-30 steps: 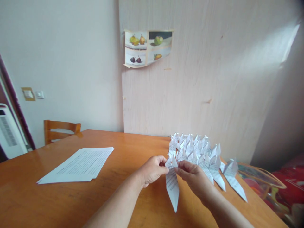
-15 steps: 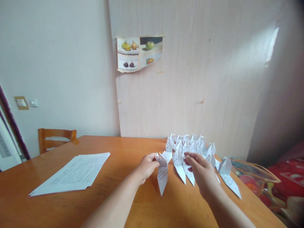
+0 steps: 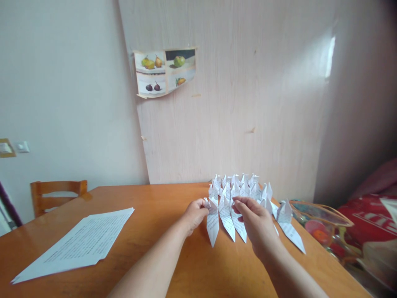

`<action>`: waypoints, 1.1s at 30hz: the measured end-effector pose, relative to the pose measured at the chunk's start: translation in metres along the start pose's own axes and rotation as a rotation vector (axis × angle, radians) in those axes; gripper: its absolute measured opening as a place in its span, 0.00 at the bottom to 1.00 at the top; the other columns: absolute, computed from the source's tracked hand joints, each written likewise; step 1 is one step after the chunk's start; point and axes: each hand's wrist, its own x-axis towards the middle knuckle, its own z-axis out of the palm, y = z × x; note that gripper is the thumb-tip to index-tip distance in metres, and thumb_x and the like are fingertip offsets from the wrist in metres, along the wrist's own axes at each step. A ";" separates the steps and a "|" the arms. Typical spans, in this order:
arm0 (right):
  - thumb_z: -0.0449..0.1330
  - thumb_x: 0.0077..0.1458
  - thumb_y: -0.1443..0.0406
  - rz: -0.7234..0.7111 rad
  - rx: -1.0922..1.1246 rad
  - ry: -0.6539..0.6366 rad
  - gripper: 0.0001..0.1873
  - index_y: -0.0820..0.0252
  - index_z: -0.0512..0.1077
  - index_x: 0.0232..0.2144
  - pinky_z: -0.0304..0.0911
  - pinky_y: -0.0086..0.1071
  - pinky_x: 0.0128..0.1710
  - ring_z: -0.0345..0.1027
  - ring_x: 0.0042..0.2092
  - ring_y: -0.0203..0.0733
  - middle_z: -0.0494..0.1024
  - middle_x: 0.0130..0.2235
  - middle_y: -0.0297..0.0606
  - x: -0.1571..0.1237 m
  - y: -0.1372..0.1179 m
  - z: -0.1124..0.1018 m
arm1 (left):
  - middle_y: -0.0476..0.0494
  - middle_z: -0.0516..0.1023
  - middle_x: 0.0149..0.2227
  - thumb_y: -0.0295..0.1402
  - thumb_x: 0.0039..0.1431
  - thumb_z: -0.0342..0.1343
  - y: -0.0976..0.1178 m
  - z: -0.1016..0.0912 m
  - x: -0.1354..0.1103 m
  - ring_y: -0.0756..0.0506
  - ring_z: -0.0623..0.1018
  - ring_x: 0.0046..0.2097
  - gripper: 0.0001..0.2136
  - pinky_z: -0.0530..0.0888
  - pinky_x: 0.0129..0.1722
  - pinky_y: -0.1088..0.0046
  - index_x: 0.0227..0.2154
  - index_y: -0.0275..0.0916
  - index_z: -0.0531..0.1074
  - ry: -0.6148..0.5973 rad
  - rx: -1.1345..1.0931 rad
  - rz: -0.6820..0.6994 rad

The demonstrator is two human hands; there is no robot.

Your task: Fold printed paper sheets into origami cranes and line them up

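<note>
A cluster of folded white paper pieces (image 3: pixel 240 190), made from printed sheets, stands in rows on the orange wooden table (image 3: pixel 161 203). My left hand (image 3: pixel 194 215) pinches the top of one folded paper piece (image 3: pixel 212 223) at the left end of the front row, its long point touching the table. My right hand (image 3: pixel 256 223) hovers with curled fingers over the neighbouring pieces (image 3: pixel 231 219) and seems to touch their tops. One more folded piece (image 3: pixel 287 223) lies apart at the right.
A stack of printed sheets (image 3: pixel 79 244) lies on the table at the left. A wooden chair (image 3: pixel 57 194) stands behind the table's far left. A fruit picture (image 3: pixel 164 71) hangs on the wall panel. A clear container (image 3: pixel 322 225) sits off the table's right edge.
My left hand carried the folded piece away from my right hand and set it down at the left end of the front row. My right hand let go and moved over the row. The camera turned right.
</note>
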 end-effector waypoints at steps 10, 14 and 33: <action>0.60 0.53 0.55 0.049 0.007 -0.007 0.17 0.60 0.75 0.39 0.59 0.32 0.32 0.69 0.38 0.42 0.78 0.34 0.38 -0.004 -0.004 0.000 | 0.45 0.78 0.32 0.23 0.47 0.56 -0.020 0.003 0.012 0.44 0.77 0.37 0.06 0.70 0.38 0.72 0.30 0.36 0.72 0.152 0.126 -0.067; 0.60 0.53 0.55 0.061 0.000 -0.011 0.16 0.60 0.75 0.38 0.60 0.32 0.34 0.68 0.38 0.42 0.78 0.33 0.38 -0.005 -0.007 0.000 | 0.47 0.78 0.31 0.22 0.48 0.57 -0.022 0.005 0.013 0.45 0.76 0.36 0.05 0.70 0.36 0.74 0.29 0.37 0.73 0.178 0.154 -0.078; 0.60 0.53 0.54 0.040 -0.039 0.012 0.18 0.59 0.76 0.41 0.61 0.34 0.37 0.70 0.41 0.44 0.79 0.36 0.39 0.000 0.002 -0.003 | 0.44 0.80 0.33 0.21 0.49 0.57 -0.033 0.008 0.017 0.46 0.78 0.35 0.07 0.71 0.36 0.74 0.32 0.36 0.73 0.208 0.120 -0.041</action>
